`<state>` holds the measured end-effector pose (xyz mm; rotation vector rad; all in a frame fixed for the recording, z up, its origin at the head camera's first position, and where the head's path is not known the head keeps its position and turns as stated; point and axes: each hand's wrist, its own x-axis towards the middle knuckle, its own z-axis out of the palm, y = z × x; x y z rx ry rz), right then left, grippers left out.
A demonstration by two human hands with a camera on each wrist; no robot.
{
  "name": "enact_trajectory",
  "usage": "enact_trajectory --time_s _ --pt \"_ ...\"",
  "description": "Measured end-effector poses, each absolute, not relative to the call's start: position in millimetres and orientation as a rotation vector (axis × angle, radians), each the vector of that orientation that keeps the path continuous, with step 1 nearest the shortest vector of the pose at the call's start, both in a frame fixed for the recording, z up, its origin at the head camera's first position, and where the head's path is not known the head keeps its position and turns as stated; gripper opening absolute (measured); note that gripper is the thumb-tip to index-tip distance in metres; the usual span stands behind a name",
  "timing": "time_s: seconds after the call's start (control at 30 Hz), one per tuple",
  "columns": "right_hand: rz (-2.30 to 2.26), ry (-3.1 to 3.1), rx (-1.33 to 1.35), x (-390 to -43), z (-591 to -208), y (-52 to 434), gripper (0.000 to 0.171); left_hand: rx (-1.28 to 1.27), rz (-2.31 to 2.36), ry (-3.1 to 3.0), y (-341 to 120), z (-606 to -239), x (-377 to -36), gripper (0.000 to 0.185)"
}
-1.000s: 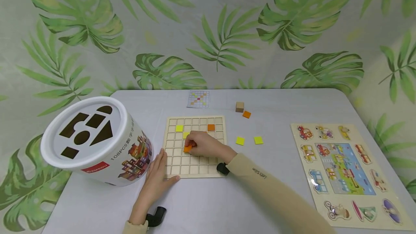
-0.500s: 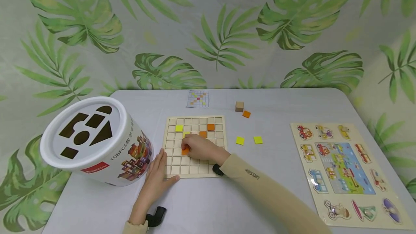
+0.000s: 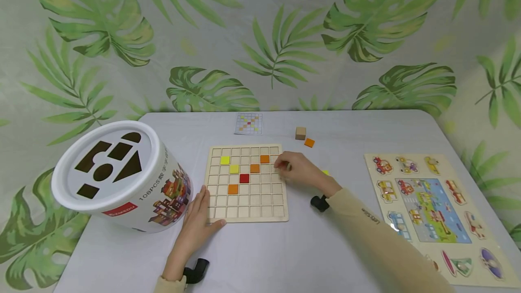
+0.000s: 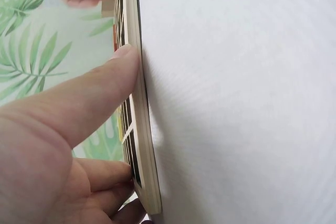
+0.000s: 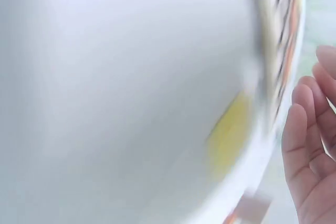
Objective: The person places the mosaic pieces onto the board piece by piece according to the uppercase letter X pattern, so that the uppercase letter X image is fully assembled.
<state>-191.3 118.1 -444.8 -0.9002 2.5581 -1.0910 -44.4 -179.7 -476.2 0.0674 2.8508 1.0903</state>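
A wooden grid board lies on the table, holding two yellow tiles, a red tile and several orange tiles in its squares. The left hand rests against the board's left front corner, thumb along the front edge; in the left wrist view its thumb touches the board's rim. Above the board's right edge is the right hand, fingers loosely bent, with nothing seen between them in the right wrist view. Beyond its wrist a loose yellow tile is mostly covered.
A small pattern card lies behind the board. To its right are a wooden cube and a loose orange tile. A large white bucket with shape holes stands at left, a picture puzzle board at right.
The right hand has let go of the orange tile, which sits in a square below and left of the red one, and moved right past the board's edge. The left hand has stayed put.
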Motion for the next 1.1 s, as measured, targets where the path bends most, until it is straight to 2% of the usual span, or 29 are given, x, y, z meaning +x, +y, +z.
enact_trajectory --time_s 0.2,0.37,1.1 --pt "-1.019 2.657 -0.763 -195 -454 173 0.018 0.044 1.078 2.83 -181 -476 -45 0.096" --pt "-0.958 2.663 -0.74 -193 -459 192 0.02 0.047 1.07 2.825 -182 -475 -45 0.096" --pt "-0.826 2.691 -0.834 -189 -454 165 0.02 0.048 1.078 2.826 -180 -475 -45 0.096"
